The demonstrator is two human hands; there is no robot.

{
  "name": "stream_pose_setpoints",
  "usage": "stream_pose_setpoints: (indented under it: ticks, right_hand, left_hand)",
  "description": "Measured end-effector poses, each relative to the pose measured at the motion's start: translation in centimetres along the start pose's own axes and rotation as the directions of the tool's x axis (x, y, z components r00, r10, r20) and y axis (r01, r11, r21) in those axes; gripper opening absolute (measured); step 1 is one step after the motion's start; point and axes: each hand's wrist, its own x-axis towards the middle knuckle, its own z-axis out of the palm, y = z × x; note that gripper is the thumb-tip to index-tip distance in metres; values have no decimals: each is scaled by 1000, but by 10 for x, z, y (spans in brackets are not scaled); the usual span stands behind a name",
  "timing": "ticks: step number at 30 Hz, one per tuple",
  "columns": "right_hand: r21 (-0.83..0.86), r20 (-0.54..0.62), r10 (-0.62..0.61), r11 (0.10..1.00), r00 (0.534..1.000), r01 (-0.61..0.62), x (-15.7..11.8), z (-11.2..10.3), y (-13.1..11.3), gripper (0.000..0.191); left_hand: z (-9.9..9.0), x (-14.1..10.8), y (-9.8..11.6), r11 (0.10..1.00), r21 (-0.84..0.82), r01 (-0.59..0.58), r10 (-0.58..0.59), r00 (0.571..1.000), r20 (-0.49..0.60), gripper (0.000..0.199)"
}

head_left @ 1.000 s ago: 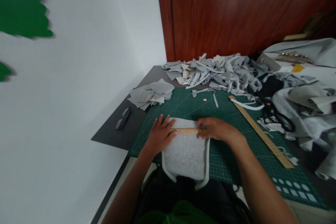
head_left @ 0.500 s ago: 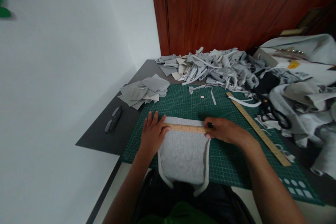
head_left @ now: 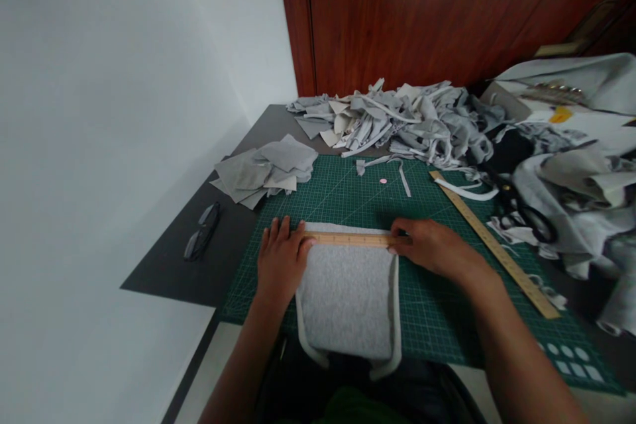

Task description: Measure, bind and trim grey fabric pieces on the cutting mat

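Observation:
A grey fabric piece (head_left: 348,298) with pale bound sides lies in front of me, its lower end hanging past the edge of the green cutting mat (head_left: 437,318). Across its upper part runs a short wooden ruler (head_left: 348,238). My left hand (head_left: 283,255) lies over the ruler's left end, fingers stretched out and spread, pressing it onto the cloth. At the other end, my right hand (head_left: 422,243) pinches the ruler between thumb and fingers near the fabric's right edge.
Grey fabric cut-offs (head_left: 407,119) are heaped at the back, with flat grey pieces (head_left: 268,169) at left. Glasses (head_left: 202,232) lie on the dark table. A long wooden ruler (head_left: 497,245) rests at right beside black scissors (head_left: 529,212). A white box (head_left: 517,103) stands back right.
The camera view has shifted slightly. Both hands stay at the ruler's ends, and ruler and fabric keep nearly the same position on the mat.

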Motion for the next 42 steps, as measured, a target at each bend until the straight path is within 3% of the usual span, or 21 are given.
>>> stream_pose_setpoints:
  ticks: [10,14,17,20,22,26,31,42]
  right_hand:
    - [53,1,-111,992,994,111,5,9,-2,20]
    - [102,15,-74,992,997,72,6,12,-3,20]
    - [114,12,-48,992,999,47,8,15,-4,18]
    - [116,2,-25,993,1000,25,10,18,-2,16]
    - [131,-1,-14,991,1000,14,11,20,-1,17]
    - [154,0,-13,988,1000,13,12,22,2,18]
    - [141,-1,-25,990,1000,25,10,17,5,18]
    - [87,20,64,994,998,-65,4,4,12,16]
  left_hand:
    - [1,1,-4,993,-98,72,-78,995,-56,40]
    - [2,1,-4,987,-148,59,-78,989,-126,44]
    - [-4,-1,6,963,-233,-135,107,986,-125,48]
    - [-15,-7,21,870,-322,-373,386,922,-24,41]
    - [-20,-13,31,838,-359,-411,450,892,30,45]
    - [-20,-24,48,882,-316,-348,384,922,56,59]
    - [-9,-29,65,934,-256,-250,259,966,3,90]
    - [-8,-29,70,951,-218,-219,227,974,11,80]
